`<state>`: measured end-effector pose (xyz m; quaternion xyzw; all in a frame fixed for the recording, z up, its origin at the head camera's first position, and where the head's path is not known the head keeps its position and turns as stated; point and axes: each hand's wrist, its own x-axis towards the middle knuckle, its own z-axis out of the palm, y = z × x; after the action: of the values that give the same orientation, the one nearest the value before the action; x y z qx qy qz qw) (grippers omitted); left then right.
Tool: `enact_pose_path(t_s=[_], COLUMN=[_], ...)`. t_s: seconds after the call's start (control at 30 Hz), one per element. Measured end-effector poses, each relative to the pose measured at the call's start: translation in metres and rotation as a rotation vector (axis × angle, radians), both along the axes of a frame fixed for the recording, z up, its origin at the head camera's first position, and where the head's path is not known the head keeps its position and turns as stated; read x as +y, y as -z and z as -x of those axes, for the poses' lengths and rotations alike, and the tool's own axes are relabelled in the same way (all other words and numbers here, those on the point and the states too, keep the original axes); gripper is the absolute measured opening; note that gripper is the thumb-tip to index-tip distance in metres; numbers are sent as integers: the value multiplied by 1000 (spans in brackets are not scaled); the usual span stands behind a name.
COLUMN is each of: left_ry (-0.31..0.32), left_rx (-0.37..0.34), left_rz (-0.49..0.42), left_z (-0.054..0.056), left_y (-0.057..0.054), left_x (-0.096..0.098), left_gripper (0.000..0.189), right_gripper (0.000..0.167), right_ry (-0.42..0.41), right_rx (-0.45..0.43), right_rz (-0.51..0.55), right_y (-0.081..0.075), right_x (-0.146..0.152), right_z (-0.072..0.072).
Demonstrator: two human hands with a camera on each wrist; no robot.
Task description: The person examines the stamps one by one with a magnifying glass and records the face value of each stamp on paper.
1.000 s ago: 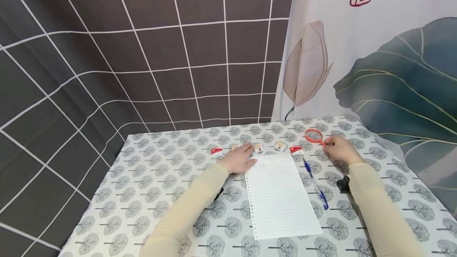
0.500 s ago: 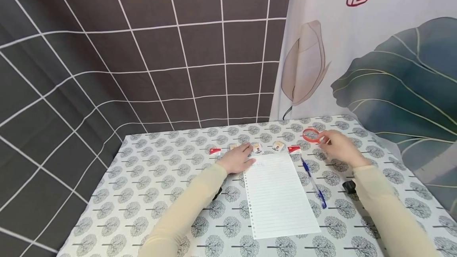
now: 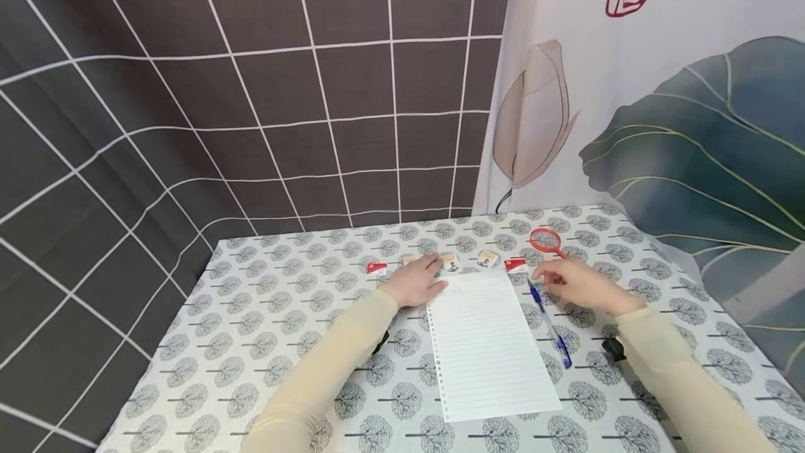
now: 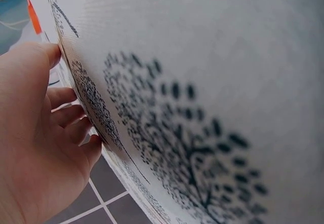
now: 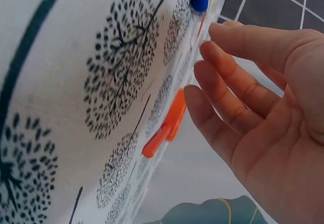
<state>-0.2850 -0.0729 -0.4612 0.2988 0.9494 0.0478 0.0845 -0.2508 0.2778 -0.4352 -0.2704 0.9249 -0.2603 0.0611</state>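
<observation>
My left hand (image 3: 415,282) rests palm down at the upper left corner of a lined loose-leaf sheet (image 3: 493,351), its thumb touching the paper. In the left wrist view that hand (image 4: 45,127) has its fingertips against the patterned cloth. Just right of the sheet, my right hand (image 3: 578,285) hovers by the tip of a blue pen (image 3: 548,320). Its fingers are loosely bent and hold nothing, as the hand (image 5: 258,92) in the right wrist view also shows. A red-rimmed magnifying glass (image 3: 559,252) lies behind the right hand; its orange handle (image 5: 172,120) shows beyond the fingers.
Along the sheet's top edge lie a red and white card (image 3: 516,265), a round sticker-like piece (image 3: 488,259) and another such piece (image 3: 451,263). A second red and white card (image 3: 377,268) lies left of my left hand. A dark grid curtain (image 3: 352,89) hangs behind the table.
My right hand has let go of the magnifying glass, which now lies on the cloth, and has moved left and nearer, toward the pen. The left hand has stayed in place.
</observation>
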Motion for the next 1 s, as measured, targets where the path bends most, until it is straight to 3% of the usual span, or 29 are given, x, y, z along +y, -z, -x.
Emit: enact_pose_path(t_s=[0.33,0.6,0.83,1.0], left_ry=[-2,67,119,175], left_rx=[-4,26,-50,-107], left_rz=[-13,-68,-142,-135], left_z=[-1,0,-1,-7], left_y=[2,1,5,4], left_x=[1,0,1,6], left_gripper=[64,73,87,95], right_gripper=[28,30,33,35], right_ry=[-42,-21,-44,-34], right_rx=[5,-7,-8,-20], right_rz=[-12,-13,-4,-17], right_y=[10,10,11,13], right_x=[-3,-6,-8,-8], right_z=[-3,-4,-4,-3])
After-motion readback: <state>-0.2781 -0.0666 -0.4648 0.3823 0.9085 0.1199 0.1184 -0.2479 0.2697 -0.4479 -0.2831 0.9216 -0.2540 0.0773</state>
